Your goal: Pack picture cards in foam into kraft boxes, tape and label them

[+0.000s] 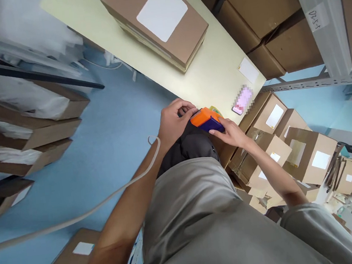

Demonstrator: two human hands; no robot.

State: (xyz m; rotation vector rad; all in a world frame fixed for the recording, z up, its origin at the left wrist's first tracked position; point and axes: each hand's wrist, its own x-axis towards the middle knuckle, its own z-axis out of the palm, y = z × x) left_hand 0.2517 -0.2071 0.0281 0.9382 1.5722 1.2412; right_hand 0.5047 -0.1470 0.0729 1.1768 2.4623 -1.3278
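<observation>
My right hand (pixel 230 133) is closed around an orange and purple plastic tool (pixel 207 119), holding it tilted at the table's near edge. At the tool's left end my left hand (pixel 176 121) has its fingers curled, thumb and fingertips together. Whether those fingertips grip the tool's edge or a small thing is hidden. Part of a yellow-green round thing (pixel 215 110) shows just behind the tool. A white cord (pixel 130 181) loops over my left forearm near the wrist.
On the pale table (pixel 169 79) lie a flat brown box (pixel 178 24) with a white label, a white card (pixel 248 70) and a phone (pixel 242 101). Stacked cartons (pixel 307 152) stand at the right. Shelving with boxes (pixel 32 111) is on the left; a carton (pixel 70 260) lies on the blue floor.
</observation>
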